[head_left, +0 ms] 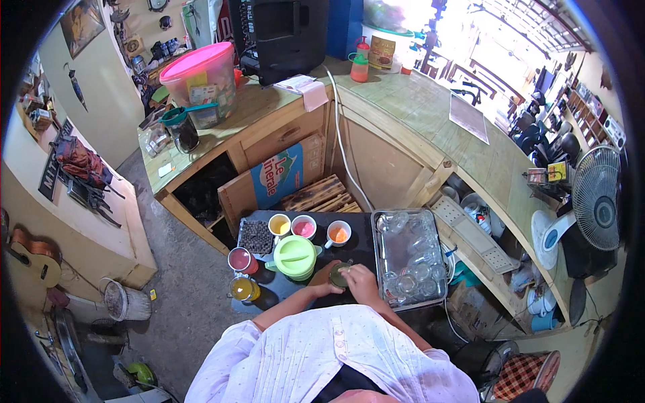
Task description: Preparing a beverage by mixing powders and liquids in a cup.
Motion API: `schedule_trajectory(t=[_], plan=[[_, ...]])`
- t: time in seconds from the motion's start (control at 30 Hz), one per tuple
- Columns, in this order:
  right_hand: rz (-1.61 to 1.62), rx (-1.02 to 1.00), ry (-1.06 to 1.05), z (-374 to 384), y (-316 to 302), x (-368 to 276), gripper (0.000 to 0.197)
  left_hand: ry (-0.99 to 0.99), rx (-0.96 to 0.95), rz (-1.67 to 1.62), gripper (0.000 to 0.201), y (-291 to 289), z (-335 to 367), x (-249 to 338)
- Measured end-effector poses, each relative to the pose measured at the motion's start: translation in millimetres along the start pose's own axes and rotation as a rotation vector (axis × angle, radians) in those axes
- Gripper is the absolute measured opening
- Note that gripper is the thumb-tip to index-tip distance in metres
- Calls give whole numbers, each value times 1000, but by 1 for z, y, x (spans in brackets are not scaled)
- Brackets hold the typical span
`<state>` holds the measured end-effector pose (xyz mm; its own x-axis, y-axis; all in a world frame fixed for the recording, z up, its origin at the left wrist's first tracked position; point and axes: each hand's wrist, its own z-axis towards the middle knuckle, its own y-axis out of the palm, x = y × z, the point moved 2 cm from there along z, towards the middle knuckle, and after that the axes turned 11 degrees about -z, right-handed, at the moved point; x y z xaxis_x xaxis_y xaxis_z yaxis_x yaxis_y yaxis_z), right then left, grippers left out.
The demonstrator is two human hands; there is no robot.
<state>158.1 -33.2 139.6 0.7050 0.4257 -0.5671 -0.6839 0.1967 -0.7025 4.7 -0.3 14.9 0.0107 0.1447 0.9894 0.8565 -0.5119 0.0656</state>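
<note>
While left hand [324,288] curls round glass [340,276] beside pitcher [295,258] — hold of right hand [361,281] unclear — glass seems fragile, best side-gripped.

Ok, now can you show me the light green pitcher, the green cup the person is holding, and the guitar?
Light green pitcher [295,252]: head view, on its lid.
Green cup [339,276]: head view, on its uncovered green part.
Guitar [32,256]: head view, on its body.

Blown-out glare, upper right
</note>
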Motion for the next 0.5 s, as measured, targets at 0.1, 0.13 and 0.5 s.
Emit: schedule_trajectory(t=[0.1, 0.13, 0.5], plan=[[-195, -122, 83, -6, 7, 16, 10, -16, -7, 40, 99, -1, 3, 0], [-130, -230, 22, -7, 8, 17, 9, -14, -7, 42, 99, -2, 3, -4], [-23, -26, 108, 1, -2, 4, 12, -22, -1, 21, 98, -1, 3, -9]])
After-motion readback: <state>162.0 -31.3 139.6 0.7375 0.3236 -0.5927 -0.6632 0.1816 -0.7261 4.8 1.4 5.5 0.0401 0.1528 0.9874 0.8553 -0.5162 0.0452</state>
